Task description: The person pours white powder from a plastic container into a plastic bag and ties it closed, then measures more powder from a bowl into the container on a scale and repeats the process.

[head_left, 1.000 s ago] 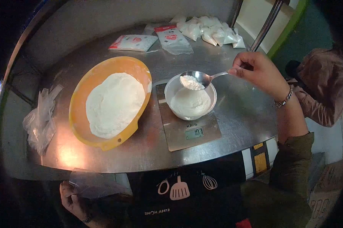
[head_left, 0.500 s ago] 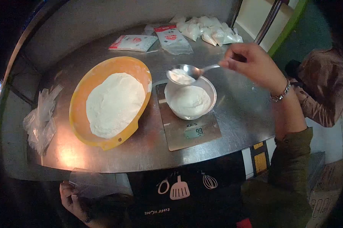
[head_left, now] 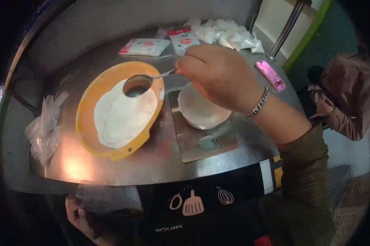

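Note:
My right hand (head_left: 217, 74) pinches the handle of a metal spoon (head_left: 138, 85), whose dark bowl looks free of powder over the yellow bowl (head_left: 85, 135). White powder (head_left: 121, 119) fills much of that yellow bowl. Partly under my right hand, a small white tub (head_left: 203, 117) holding powder rests on the digital scale (head_left: 187, 149), which reads 98. Low at the left, my left hand (head_left: 79, 215) holds a clear plastic bag (head_left: 105, 199) below the table edge.
Crumpled clear plastic (head_left: 45, 129) lies at the left. Printed packs (head_left: 146, 47) and several bags of white powder (head_left: 228, 35) are at the back. A pink-screened phone (head_left: 271, 76) lies at the right, beside a person's sleeve (head_left: 345, 94).
My right hand has carried the spoon left from the tub to over the yellow bowl; powder has left the spoon. The scale reading went from about 103 to 98. The phone has come into view.

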### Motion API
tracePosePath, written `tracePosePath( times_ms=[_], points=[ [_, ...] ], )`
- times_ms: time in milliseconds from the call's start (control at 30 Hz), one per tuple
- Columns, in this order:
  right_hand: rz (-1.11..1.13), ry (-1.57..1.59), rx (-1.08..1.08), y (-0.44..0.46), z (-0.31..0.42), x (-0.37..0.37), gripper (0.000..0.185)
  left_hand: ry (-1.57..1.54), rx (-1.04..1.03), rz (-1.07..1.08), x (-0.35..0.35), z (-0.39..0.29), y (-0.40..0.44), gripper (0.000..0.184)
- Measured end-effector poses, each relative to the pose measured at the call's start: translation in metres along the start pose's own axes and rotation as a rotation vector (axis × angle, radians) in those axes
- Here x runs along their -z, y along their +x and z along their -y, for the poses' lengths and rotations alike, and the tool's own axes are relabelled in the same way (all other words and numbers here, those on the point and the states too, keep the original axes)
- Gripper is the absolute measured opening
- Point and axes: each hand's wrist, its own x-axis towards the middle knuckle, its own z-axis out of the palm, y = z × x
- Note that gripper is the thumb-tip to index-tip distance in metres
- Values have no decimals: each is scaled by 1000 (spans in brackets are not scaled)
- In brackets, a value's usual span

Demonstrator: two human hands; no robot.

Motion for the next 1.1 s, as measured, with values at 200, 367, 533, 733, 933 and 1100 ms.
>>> tracePosePath(
  times_ms=[200,367,533,733,933,1100],
  points=[
    [247,27,195,41,26,-24,7,26,-107,-7,-20,-15,5,38],
    [377,63,183,48,43,-38,8,-66,-30,5,-11,-9,-1,39],
    [468,99,-23,44,28,-36,9,-40,18,33,4,1,-5,42],
    [456,375,-339,46,-3,-20,13,-15,74,84,2,-3,-1,55],
    [474,624,-454,42,-19,-7,19,-28,-56,89,-4,1,1,43],
    [447,697,-489,37,-32,-7,22,-19,-51,37,-13,-10,3,42]
  ],
)
